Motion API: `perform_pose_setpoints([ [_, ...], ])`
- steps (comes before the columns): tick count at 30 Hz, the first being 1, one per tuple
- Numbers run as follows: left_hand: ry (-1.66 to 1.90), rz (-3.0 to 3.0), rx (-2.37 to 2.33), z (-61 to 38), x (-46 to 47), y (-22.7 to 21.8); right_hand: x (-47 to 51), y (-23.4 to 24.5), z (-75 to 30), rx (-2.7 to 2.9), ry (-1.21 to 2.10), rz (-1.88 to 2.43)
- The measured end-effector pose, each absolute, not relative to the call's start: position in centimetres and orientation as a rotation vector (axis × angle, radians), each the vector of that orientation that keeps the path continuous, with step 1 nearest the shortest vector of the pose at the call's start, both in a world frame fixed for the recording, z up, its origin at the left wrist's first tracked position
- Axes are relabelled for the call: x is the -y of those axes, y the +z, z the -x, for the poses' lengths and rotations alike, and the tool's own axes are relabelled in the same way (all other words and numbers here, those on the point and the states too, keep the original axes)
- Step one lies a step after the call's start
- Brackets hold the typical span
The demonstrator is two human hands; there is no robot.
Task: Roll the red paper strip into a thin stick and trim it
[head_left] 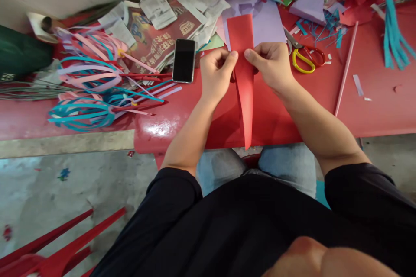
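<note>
A long red strip of folded paper point(244, 69) is held upright in front of me, above the red table. My left hand point(217, 71) pinches its left edge between thumb and fingers. From the other side, my right hand point(271, 64) grips the right edge at about the same height. The strip's lower end curves and narrows toward the table's front edge. Scissors point(303, 55) with yellow and red handles lie just right of my right hand. A black smartphone point(183, 61) rests to the left of my left hand.
Paper-strip lanterns point(86, 75) in blue, pink and lilac lie at the left. Purple paper sheets point(269, 21) and a maroon printed bag point(152, 45) sit at the back. A pink paper stick point(346, 69) and a blue fringed strip point(391, 30) are at the right.
</note>
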State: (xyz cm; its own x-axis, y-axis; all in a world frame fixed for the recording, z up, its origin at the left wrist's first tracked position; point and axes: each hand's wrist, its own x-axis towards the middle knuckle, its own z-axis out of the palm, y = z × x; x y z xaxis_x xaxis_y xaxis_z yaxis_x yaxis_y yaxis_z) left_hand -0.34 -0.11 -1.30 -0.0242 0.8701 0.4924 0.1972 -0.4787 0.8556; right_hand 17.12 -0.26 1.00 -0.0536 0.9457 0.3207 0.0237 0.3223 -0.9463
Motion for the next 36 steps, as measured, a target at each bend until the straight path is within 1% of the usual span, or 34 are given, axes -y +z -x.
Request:
perform_pose_setpoints([
  [5, 1.367, -1.852, -1.111, -0.2, 2.3, 0.7, -0.5, 1.4, -18.0, 1.414, 0.886, 1.027],
  [10, 1.472, -1.854, -1.180, 0.0, 2.1, 0.9, -0.3, 1.1, -17.7, 1.421, 0.989, 0.996],
  [16, 1.520, -1.877, -1.233, 0.0, 1.8, 0.7, -0.2, 0.6, -17.6, 1.509, 0.857, 1.002],
  [25, 1.567, -1.885, -1.281, 0.3, 1.4, 0.3, 0.4, 1.0, -17.6, 1.598, 0.896, 1.028],
  [28, 1.590, -1.864, -1.302, 0.3, 1.3, 0.4, 0.6, 1.2, -17.6, 1.654, 0.930, 1.030],
  [32, 1.572, -1.857, -1.328, 0.4, 1.3, 0.7, 0.7, 1.2, -17.5, 1.665, 0.886, 1.081],
  [36, 1.604, -1.837, -1.361, 0.6, 1.1, 0.9, 0.9, 1.1, -17.2, 1.707, 0.936, 1.052],
])
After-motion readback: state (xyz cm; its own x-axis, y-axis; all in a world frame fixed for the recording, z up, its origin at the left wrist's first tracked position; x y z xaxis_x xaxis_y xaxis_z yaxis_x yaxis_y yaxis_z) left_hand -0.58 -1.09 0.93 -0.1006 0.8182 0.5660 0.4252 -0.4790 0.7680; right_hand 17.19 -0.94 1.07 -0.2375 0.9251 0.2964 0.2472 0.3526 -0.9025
